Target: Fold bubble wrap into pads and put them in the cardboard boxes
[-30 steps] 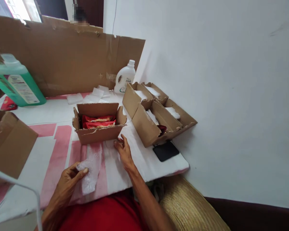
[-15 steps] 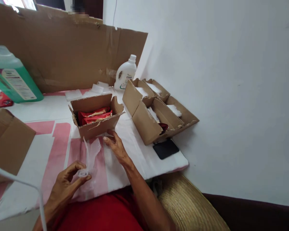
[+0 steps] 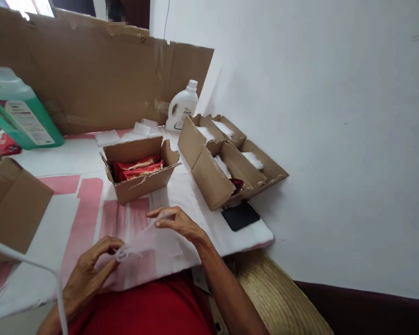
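Note:
A thin, translucent plastic sheet [image 3: 146,239] stretches between my two hands above the front of the table. My left hand [image 3: 94,263] pinches its rolled end between thumb and fingers. My right hand [image 3: 178,222] is higher and further right, its thumb and fingers closed on the sheet's other end. Just beyond the hands stands an open cardboard box [image 3: 145,186] with red packets [image 3: 139,168] inside. Whether the sheet is a single layer or a bag, I cannot tell.
To the right stand several cardboard compartments [image 3: 212,179] with white bundles, beside a black phone [image 3: 240,216]. Behind are a white jug [image 3: 183,109], flat translucent pieces [image 3: 106,138] and a cardboard panel [image 3: 101,74]. A green liquid bottle [image 3: 24,111] and another box [image 3: 14,204] are left.
My right hand has moved back from beside the box and closed on the sheet's free end. The sheet, upright before, is now drawn out toward the right. My left hand keeps the rolled end.

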A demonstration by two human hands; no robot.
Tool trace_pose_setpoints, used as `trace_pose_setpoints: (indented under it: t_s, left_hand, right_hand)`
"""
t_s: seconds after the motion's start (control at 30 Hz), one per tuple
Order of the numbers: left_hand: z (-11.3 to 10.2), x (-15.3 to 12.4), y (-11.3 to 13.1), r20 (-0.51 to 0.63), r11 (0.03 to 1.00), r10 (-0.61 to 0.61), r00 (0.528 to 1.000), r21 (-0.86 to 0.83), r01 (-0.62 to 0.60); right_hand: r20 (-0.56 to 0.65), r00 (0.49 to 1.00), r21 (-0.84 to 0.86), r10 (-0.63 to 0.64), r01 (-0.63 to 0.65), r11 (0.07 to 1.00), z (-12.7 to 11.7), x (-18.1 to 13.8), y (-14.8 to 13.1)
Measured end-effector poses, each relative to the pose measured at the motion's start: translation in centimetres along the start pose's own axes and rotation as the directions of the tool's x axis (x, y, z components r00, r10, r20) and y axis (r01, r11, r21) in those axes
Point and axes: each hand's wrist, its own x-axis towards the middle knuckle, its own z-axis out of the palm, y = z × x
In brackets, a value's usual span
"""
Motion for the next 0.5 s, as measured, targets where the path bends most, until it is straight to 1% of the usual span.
trace_pose_setpoints:
  t_s: [0.07,0.1,0.17,0.2,0.23,0.27,0.3,0.37,0.4,0.43,0.5]
  left_hand:
    - [-0.9,-0.3,-1.1,-0.124,0.993,-0.011,0.992,0.114,0.025]
    - [-1.3,-0.4,-1.4,-0.188,0.982,-0.014,0.982,0.183,0.049]
    - [-1.6,-0.5,-1.0,-0.293,0.947,0.018,0.956,0.313,0.078]
    - [-1.4,-0.5,-0.3,-0.326,0.930,0.061,0.943,0.362,0.065]
    - [-0.9,-0.3,0.6,-0.336,0.917,0.125,0.934,0.398,0.020]
    - [-0.1,0.0,1.6,-0.323,0.904,0.209,0.923,0.424,-0.056]
    - [0.8,0.3,2.6,-0.276,0.883,0.304,0.912,0.441,-0.161]
    - [2.8,1.1,4.0,-0.141,0.807,0.456,0.879,0.481,-0.342]
    - [3.7,1.5,4.3,-0.071,0.765,0.497,0.865,0.506,-0.399]
    - [4.4,1.8,4.4,-0.015,0.726,0.516,0.856,0.538,-0.428]
    - [5.4,2.1,3.7,0.067,0.666,0.512,0.856,0.600,-0.445]
  right_hand:
    - [-0.147,0.989,0.043,0.031,-0.025,0.999,0.1,-0.8,0.5]
    - [-0.215,0.976,0.015,0.027,-0.024,1.000,0.1,-1.1,0.5]
    - [-0.318,0.948,-0.116,-0.021,-0.017,0.993,0.4,-1.7,0.3]
    - [-0.343,0.938,-0.194,-0.057,-0.011,0.981,0.6,-1.8,0.1]
    - [-0.356,0.930,-0.268,-0.094,-0.005,0.963,0.9,-2.0,-0.3]
    - [-0.361,0.924,-0.327,-0.126,0.001,0.945,1.3,-2.1,-0.6]
    - [-0.360,0.921,-0.365,-0.148,0.007,0.931,1.7,-2.1,-1.0]
    - [-0.351,0.922,-0.370,-0.163,0.023,0.929,2.4,-2.2,-1.7]
    - [-0.352,0.923,-0.340,-0.158,0.031,0.940,2.6,-2.2,-1.9]
    - [-0.357,0.922,-0.295,-0.147,0.038,0.955,2.6,-2.3,-2.0]
    - [-0.375,0.920,-0.186,-0.111,0.043,0.982,2.5,-2.5,-2.0]
